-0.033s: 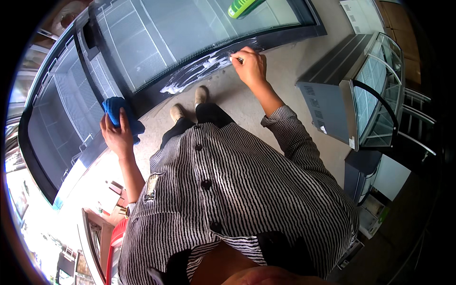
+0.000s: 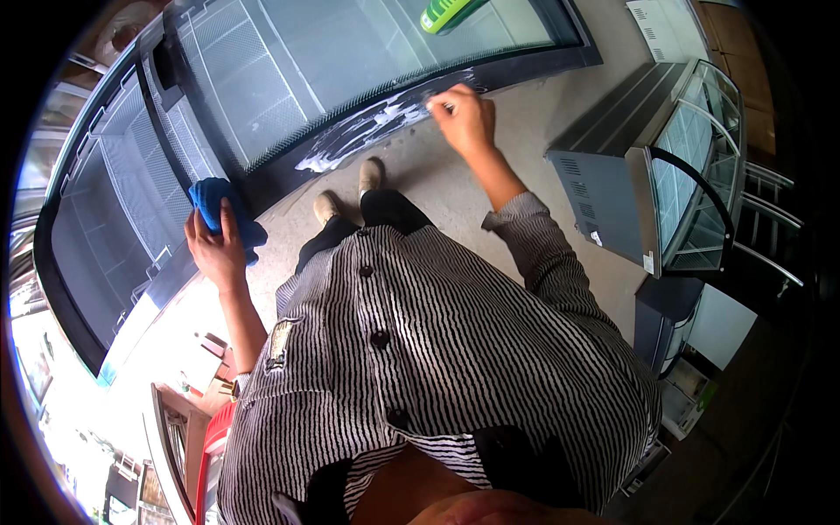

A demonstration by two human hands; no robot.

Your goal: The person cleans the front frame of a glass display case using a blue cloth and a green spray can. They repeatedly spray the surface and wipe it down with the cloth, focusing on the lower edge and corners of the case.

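I stand in front of a long glass-topped chest freezer (image 2: pixel 262 105) with a dark frame. My left hand (image 2: pixel 214 249) presses a blue cloth (image 2: pixel 223 206) against the frame's front edge. My right hand (image 2: pixel 464 118) is closed around a small tool, mostly hidden by the fingers, at the frame further right. A streak of white foam (image 2: pixel 367 131) runs along the frame between the two hands. My shoes (image 2: pixel 350 188) sit just below the foam.
A smaller curved-glass display freezer (image 2: pixel 656 184) stands to my right. A green object (image 2: pixel 446 13) lies on the big freezer's glass. A red chair (image 2: pixel 210 455) and wooden furniture sit at lower left. Concrete floor lies between the freezers.
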